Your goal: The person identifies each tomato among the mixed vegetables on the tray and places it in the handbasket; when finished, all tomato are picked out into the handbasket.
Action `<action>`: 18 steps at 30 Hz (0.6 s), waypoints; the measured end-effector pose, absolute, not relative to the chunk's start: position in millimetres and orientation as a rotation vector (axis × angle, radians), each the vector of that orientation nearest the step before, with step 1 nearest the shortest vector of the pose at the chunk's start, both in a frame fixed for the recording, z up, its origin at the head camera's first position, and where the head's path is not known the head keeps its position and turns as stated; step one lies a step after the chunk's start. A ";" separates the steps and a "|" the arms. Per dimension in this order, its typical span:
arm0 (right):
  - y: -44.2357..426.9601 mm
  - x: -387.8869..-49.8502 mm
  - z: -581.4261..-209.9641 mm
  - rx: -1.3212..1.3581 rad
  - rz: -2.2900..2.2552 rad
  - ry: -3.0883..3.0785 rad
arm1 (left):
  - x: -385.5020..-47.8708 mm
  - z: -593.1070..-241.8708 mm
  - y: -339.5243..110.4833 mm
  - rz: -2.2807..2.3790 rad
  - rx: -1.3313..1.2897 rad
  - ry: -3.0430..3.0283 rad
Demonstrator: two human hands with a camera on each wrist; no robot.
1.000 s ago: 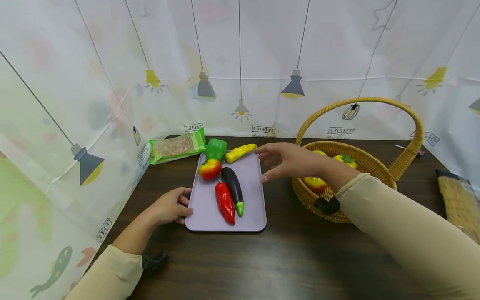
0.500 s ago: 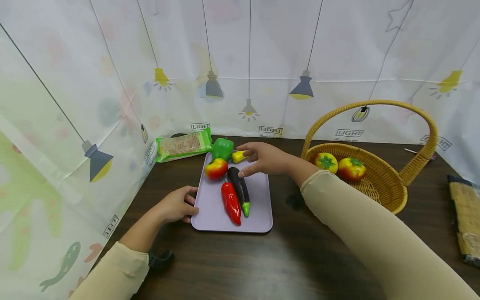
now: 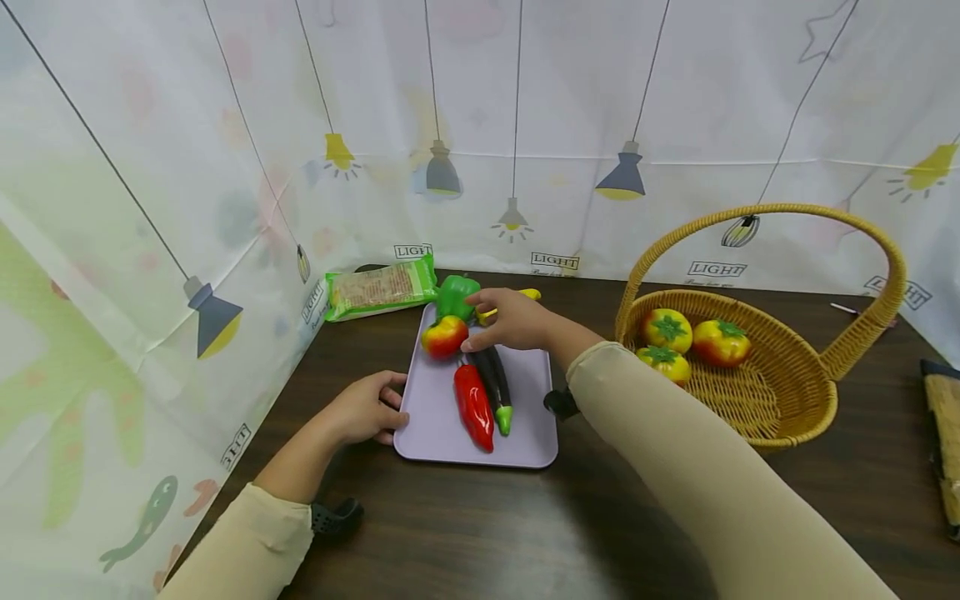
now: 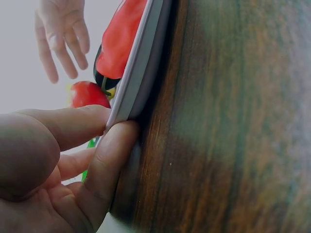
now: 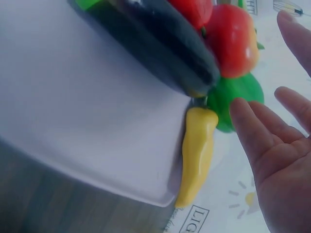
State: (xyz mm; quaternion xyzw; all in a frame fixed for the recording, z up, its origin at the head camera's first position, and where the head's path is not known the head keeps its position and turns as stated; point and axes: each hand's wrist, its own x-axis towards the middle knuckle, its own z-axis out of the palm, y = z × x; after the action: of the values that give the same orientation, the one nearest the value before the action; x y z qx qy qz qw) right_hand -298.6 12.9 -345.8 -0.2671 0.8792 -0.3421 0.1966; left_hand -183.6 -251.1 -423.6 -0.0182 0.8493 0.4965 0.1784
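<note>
My left hand (image 3: pixel 369 408) pinches the left rim of a lilac tray (image 3: pixel 431 442) between thumb and fingers, seen closely in the left wrist view. On the tray lie a red chili pepper (image 3: pixel 474 407), a dark eggplant (image 3: pixel 492 379) and a red-and-yellow toy fruit (image 3: pixel 445 337). A green bell pepper (image 3: pixel 456 297) and a yellow pepper (image 5: pixel 198 150) are at its far edge. Above the tray hovers my right hand (image 3: pixel 513 321), fingers spread and holding nothing. Its fingertips are near the red-and-yellow fruit; from the head it partly hides the eggplant and yellow pepper.
A wicker basket (image 3: pixel 810 408) with a tall handle stands at right, several red-and-yellow toy tomatoes (image 3: pixel 722 343) inside. Behind the tray's left is a green-edged packet (image 3: pixel 380 288). A tan bundle (image 3: pixel 947 442) lies far right; a printed curtain (image 3: pixel 555 100) hangs behind.
My right hand has moved left from between basket and tray to over the tray, toward the red-and-yellow fruit. My left hand stays on the tray rim. The head view has shifted slightly.
</note>
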 end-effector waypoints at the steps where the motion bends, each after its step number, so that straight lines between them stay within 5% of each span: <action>1: 10.9 -299.1 -346.9 -0.745 -0.951 2.469 | -183.5 -423.9 -251.5 1.404 -0.053 2.403; 18: -15.7 -300.3 -355.0 -0.673 -0.889 2.560 | -184.9 -427.6 -254.3 1.414 -0.069 2.401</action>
State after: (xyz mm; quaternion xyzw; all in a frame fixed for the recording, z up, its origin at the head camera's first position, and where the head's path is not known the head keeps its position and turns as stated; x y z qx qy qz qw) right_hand -300.3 -15.7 -355.0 -0.2373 0.9028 -0.3137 0.1739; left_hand -184.9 -254.3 -427.6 -0.0244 0.8480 0.4993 0.1764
